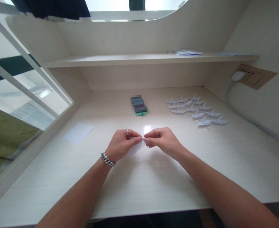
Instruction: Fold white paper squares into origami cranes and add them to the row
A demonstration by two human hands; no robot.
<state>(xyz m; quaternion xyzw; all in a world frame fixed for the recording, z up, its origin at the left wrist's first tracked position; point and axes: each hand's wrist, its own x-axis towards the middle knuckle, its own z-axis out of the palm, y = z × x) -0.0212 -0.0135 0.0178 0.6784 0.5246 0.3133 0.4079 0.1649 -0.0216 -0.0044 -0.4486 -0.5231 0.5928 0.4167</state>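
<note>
Markings: one dark object with a green near edge (139, 105), far middle of the desk (153, 196), its surface pixelated and any lettering unreadable.

Paper in hand: one white piece (136, 149), near middle, held above the desk; its folds are partly hidden by the fingers.

Hands: two. Left hand (121, 144), closed to a pinch, thumb and fingers gripping the white piece; one ring (127, 132), one chain bracelet (108, 159) at the wrist. Right hand (164, 141), likewise pinched, thumb and fingertips at the piece's right-hand end, close beside the left fingertips.

Paper cranes (204, 122): about thirteen, white, grouped on the far right of the desk; some overlap, so the count is not certain.

Loose sheet (78, 133): one, white, flat, on the left of the desk.

Shelf (130, 60): one, along the far side, bearing one small paper stack (188, 53) right of middle and flat paper (235, 54) at its right end.

Right wall: one socket plate (258, 77), one white plug (238, 76) inserted, one grey cable (242, 117) trailing right.
</note>
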